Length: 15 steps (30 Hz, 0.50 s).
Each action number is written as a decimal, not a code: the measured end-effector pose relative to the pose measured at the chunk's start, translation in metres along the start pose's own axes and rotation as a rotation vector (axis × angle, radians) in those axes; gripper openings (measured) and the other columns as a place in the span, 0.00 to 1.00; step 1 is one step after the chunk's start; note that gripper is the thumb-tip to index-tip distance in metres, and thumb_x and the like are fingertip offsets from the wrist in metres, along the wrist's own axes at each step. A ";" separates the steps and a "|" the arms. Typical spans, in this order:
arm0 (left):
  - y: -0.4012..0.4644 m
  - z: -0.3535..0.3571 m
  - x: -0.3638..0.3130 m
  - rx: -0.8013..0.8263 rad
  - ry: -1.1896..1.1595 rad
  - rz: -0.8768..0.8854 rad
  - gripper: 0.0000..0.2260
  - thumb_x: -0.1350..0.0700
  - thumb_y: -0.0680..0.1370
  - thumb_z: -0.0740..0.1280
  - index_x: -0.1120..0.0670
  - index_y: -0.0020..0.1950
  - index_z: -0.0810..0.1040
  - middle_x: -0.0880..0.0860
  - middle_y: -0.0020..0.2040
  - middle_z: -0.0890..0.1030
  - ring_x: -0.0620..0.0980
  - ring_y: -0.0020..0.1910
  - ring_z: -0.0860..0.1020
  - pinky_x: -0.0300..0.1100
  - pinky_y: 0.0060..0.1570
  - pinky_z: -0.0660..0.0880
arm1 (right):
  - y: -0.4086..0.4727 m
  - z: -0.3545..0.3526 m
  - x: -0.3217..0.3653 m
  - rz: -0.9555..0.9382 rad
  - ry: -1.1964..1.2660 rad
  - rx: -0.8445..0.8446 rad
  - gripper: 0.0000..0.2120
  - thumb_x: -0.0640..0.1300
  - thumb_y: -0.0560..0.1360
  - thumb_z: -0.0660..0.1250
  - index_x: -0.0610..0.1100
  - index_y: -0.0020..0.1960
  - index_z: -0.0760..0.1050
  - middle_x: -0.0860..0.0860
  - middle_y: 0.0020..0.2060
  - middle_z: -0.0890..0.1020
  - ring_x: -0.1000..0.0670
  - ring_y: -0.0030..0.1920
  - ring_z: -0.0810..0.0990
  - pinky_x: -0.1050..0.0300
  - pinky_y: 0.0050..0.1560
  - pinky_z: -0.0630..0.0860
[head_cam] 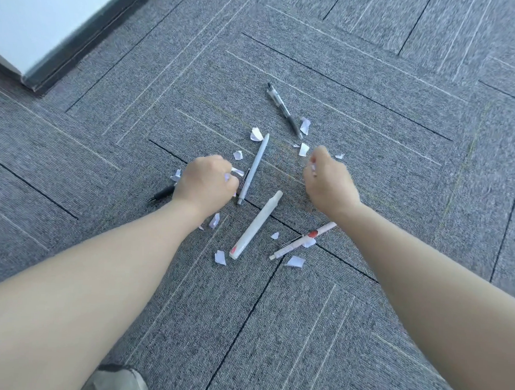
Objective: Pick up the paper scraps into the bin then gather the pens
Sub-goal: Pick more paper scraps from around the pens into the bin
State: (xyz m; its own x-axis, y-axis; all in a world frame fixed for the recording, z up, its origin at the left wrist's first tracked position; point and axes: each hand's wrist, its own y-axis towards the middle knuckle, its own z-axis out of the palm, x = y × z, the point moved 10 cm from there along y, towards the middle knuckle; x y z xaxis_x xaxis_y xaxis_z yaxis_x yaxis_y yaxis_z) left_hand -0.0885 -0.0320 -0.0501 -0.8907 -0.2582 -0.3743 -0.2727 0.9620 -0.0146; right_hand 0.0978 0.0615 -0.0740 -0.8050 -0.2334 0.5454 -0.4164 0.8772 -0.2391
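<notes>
Floor covering: grey carpet [347,333] in square tiles, short ribbed pile, each tile bearing thin pale lines and thin dark lines set parallel or at right angles, the direction turning from tile to tile; dark seams showed between tiles. It filled nearly the whole view.

Wall [36,13]: pale, plain, smooth, in the upper left corner, running diagonally across that corner.

Skirting board [88,37]: dark strip along the foot of the wall, meeting the carpet; its near end stopped at a corner at the left edge.

Item at bottom edge, left of centre: a rounded grey-green mottled fabric shape [115,381], partly cut off; identity could not be told.
</notes>
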 end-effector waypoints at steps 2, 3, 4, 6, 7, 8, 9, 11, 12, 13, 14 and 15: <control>0.005 -0.001 0.008 -0.008 -0.001 -0.075 0.16 0.61 0.72 0.62 0.56 0.27 0.60 0.51 0.25 0.63 0.56 0.29 0.65 0.44 0.26 0.54 | 0.005 -0.015 -0.012 0.026 -0.020 -0.049 0.03 0.40 0.80 0.56 0.42 0.53 0.65 0.45 0.34 0.77 0.47 0.29 0.72 0.53 0.27 0.69; 0.008 0.000 0.011 0.002 0.004 -0.120 0.14 0.61 0.72 0.62 0.56 0.29 0.62 0.52 0.25 0.64 0.57 0.29 0.66 0.43 0.25 0.54 | 0.009 -0.019 -0.014 0.032 -0.043 -0.052 0.04 0.40 0.80 0.56 0.42 0.55 0.65 0.45 0.34 0.77 0.47 0.30 0.72 0.54 0.26 0.68; 0.010 0.002 0.012 0.023 0.018 -0.156 0.11 0.60 0.73 0.62 0.56 0.31 0.64 0.52 0.26 0.65 0.57 0.30 0.66 0.42 0.25 0.55 | 0.014 -0.019 -0.013 0.029 -0.071 -0.035 0.06 0.40 0.80 0.56 0.42 0.57 0.64 0.45 0.35 0.76 0.48 0.30 0.72 0.55 0.26 0.67; 0.016 0.006 0.010 0.086 0.066 -0.185 0.05 0.59 0.74 0.61 0.56 0.39 0.67 0.52 0.28 0.66 0.58 0.33 0.68 0.42 0.27 0.59 | 0.023 -0.012 -0.006 0.009 -0.115 0.025 0.09 0.41 0.81 0.55 0.42 0.61 0.63 0.45 0.36 0.77 0.48 0.30 0.73 0.55 0.26 0.68; 0.019 0.007 0.007 0.113 0.087 -0.179 0.04 0.59 0.74 0.61 0.55 0.42 0.67 0.53 0.30 0.67 0.58 0.33 0.69 0.43 0.28 0.60 | 0.027 -0.009 -0.001 -0.006 -0.130 0.048 0.10 0.43 0.81 0.55 0.42 0.62 0.63 0.45 0.36 0.78 0.47 0.31 0.75 0.53 0.28 0.71; 0.021 0.009 0.005 0.132 0.102 -0.166 0.04 0.59 0.75 0.61 0.56 0.45 0.66 0.53 0.31 0.68 0.57 0.33 0.70 0.43 0.29 0.61 | 0.031 -0.005 0.002 -0.021 -0.147 0.063 0.11 0.44 0.82 0.55 0.42 0.62 0.63 0.44 0.36 0.78 0.46 0.32 0.76 0.51 0.30 0.73; 0.024 0.009 0.003 0.147 0.116 -0.155 0.05 0.59 0.75 0.61 0.56 0.48 0.65 0.54 0.32 0.70 0.56 0.32 0.70 0.43 0.28 0.62 | 0.034 -0.002 0.005 -0.031 -0.166 0.074 0.12 0.46 0.82 0.55 0.41 0.62 0.63 0.45 0.36 0.77 0.46 0.33 0.76 0.51 0.31 0.74; 0.030 0.012 0.001 0.158 0.140 -0.141 0.09 0.60 0.76 0.59 0.57 0.55 0.63 0.56 0.33 0.73 0.53 0.29 0.70 0.43 0.26 0.61 | 0.038 0.001 0.009 -0.038 -0.203 0.092 0.15 0.49 0.82 0.56 0.41 0.64 0.62 0.46 0.35 0.76 0.46 0.32 0.75 0.51 0.30 0.73; 0.031 0.014 0.000 0.162 0.149 -0.138 0.12 0.60 0.77 0.58 0.57 0.59 0.62 0.56 0.34 0.74 0.53 0.29 0.70 0.43 0.26 0.62 | 0.040 0.002 0.011 -0.045 -0.230 0.094 0.18 0.51 0.82 0.57 0.41 0.65 0.61 0.47 0.34 0.76 0.47 0.32 0.75 0.52 0.29 0.72; 0.032 0.016 -0.001 0.169 0.161 -0.132 0.13 0.59 0.78 0.56 0.57 0.62 0.61 0.57 0.35 0.76 0.54 0.30 0.72 0.44 0.28 0.64 | 0.042 0.002 0.014 -0.054 -0.271 0.096 0.21 0.52 0.82 0.58 0.42 0.68 0.60 0.47 0.33 0.76 0.47 0.31 0.75 0.53 0.27 0.71; 0.033 0.020 -0.003 0.173 0.175 -0.117 0.13 0.57 0.79 0.55 0.57 0.64 0.60 0.58 0.38 0.77 0.55 0.32 0.73 0.45 0.31 0.66 | 0.043 0.003 0.017 -0.060 -0.318 0.096 0.24 0.53 0.82 0.58 0.42 0.71 0.57 0.47 0.33 0.75 0.47 0.31 0.75 0.53 0.26 0.70; 0.034 0.024 -0.005 0.173 0.184 -0.098 0.13 0.55 0.81 0.54 0.57 0.63 0.60 0.59 0.42 0.80 0.57 0.35 0.74 0.46 0.33 0.67 | 0.044 0.005 0.019 -0.061 -0.367 0.095 0.24 0.51 0.82 0.57 0.42 0.73 0.56 0.47 0.32 0.75 0.47 0.30 0.74 0.53 0.26 0.70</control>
State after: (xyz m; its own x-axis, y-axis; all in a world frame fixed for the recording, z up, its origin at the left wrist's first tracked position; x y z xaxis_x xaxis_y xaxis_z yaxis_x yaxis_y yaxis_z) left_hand -0.0850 0.0042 -0.0710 -0.9183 -0.3478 -0.1890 -0.3091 0.9284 -0.2064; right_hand 0.0618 0.0938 -0.0783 -0.8679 -0.4339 0.2417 -0.4920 0.8180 -0.2980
